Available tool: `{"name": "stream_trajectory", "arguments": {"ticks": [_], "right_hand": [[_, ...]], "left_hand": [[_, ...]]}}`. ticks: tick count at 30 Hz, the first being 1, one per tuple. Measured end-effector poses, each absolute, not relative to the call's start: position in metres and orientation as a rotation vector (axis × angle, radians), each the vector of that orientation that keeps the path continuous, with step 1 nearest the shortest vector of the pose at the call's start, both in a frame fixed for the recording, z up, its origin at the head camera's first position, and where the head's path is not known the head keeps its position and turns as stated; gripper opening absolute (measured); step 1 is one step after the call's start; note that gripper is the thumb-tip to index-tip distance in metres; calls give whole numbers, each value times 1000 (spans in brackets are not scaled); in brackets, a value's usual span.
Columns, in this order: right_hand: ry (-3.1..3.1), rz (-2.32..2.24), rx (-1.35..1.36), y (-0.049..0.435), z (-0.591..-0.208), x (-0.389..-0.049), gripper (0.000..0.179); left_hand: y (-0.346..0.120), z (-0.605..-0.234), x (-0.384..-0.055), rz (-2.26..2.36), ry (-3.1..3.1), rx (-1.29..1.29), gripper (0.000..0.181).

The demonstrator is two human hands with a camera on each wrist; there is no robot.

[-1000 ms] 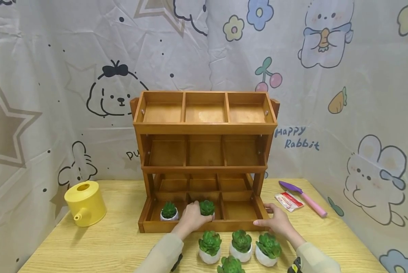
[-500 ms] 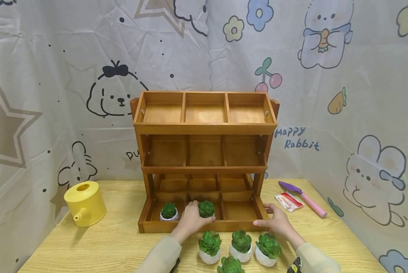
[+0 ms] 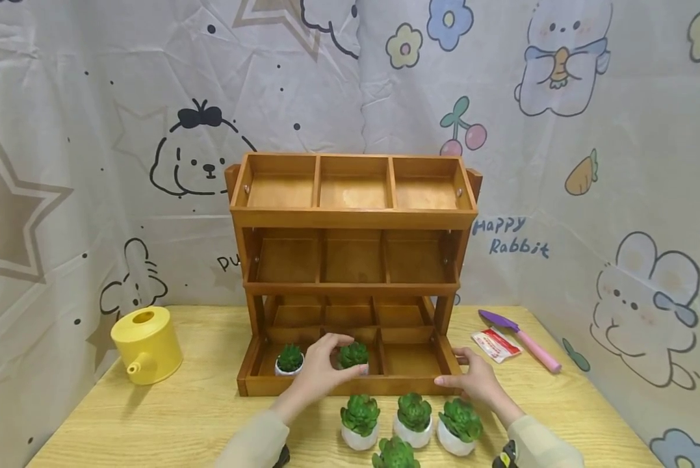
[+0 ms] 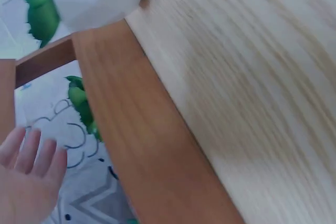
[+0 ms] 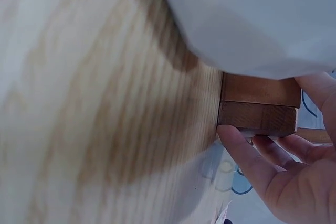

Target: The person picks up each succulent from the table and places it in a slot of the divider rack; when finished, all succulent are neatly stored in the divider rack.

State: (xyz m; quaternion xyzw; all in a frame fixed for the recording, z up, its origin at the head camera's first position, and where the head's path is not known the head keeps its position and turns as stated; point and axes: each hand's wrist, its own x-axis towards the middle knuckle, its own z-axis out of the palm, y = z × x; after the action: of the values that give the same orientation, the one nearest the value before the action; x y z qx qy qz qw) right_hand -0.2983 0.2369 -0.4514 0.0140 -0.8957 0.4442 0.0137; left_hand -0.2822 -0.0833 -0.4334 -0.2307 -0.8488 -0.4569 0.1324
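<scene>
A three-tier wooden shelf (image 3: pixel 350 221) with divided compartments stands in the middle of the table. My left hand (image 3: pixel 314 376) is at its bottom tier, thumb and fingers spread apart around a potted succulent (image 3: pixel 354 354) in the middle compartment. In the left wrist view the fingers of that left hand (image 4: pixel 34 174) look loosely extended. Another small succulent (image 3: pixel 290 359) in a white pot occupies the bottom left compartment. My right hand (image 3: pixel 479 382) grips the bottom tier's right front corner, thumb on the front and fingers along the side, as the right wrist view also shows.
Several potted succulents (image 3: pixel 414 419) stand on the table before the shelf, between my forearms. A yellow watering can (image 3: pixel 147 344) is at the left. On the right lie a red and white packet (image 3: pixel 496 344) and a purple trowel with a pink handle (image 3: pixel 522 338).
My left hand has let go of the middle succulent, its fingers spreading and shifting slightly left. The right hand keeps its place on the shelf corner.
</scene>
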Motion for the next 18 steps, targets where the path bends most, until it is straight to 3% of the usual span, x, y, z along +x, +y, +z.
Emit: {"name": "stream_trajectory", "arguments": {"ticks": [7,18], "right_hand": [[-2805,1377,32,237,-450,-299,91],[-2815,1397,22,237,-450,-299,91]], "left_hand": [[-94,-432,-264,-1284,-2659,-980,60],[-97,-451,-253,-1268,-2788,-1146,66]]}}
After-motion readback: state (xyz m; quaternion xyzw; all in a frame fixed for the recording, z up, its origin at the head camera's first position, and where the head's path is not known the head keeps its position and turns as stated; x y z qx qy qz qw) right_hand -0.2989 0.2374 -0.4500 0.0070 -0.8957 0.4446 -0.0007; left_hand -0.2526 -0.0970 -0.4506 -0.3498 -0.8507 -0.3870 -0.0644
